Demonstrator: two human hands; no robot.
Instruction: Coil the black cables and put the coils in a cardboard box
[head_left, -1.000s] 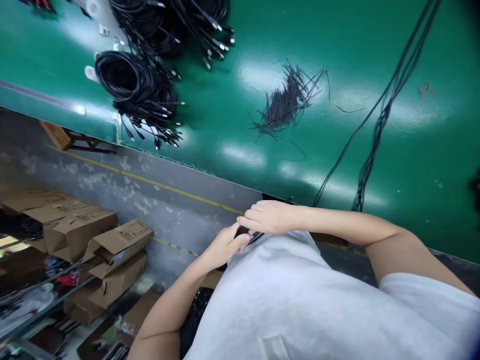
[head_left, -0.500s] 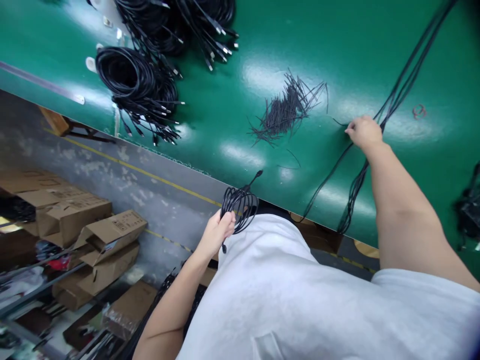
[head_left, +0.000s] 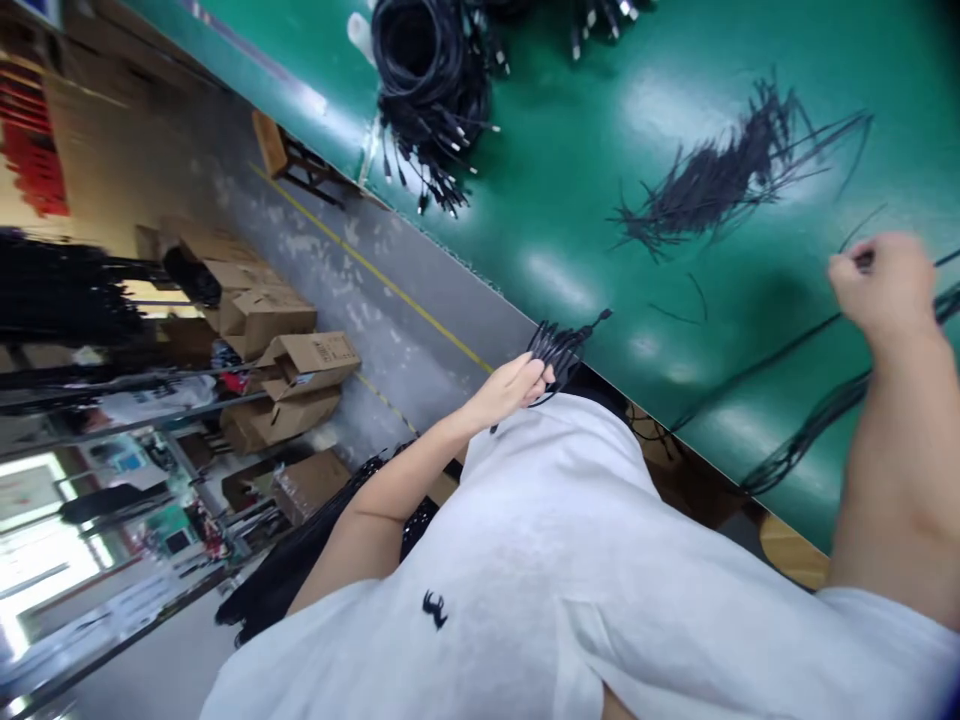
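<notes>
My left hand (head_left: 512, 388) is closed around a small coil of black cable (head_left: 561, 345) at the near edge of the green table (head_left: 570, 200), just above my white shirt. My right hand (head_left: 885, 283) is raised over the table at the right, its fingers pinched on a thin black tie (head_left: 864, 259), with long black cables (head_left: 810, 415) running under it. A loose pile of short black ties (head_left: 720, 180) lies on the table between the two hands.
A big heap of coiled black cables (head_left: 431, 70) sits at the table's far left end. Cardboard boxes (head_left: 289, 365) stand on the grey floor at the left, beside shelving. More black cables hang by my left hip (head_left: 300, 560).
The view has swung left and tilted. My left hand keeps hold of the coil. My right hand has lifted off the table by the long cables, pinching a tie.
</notes>
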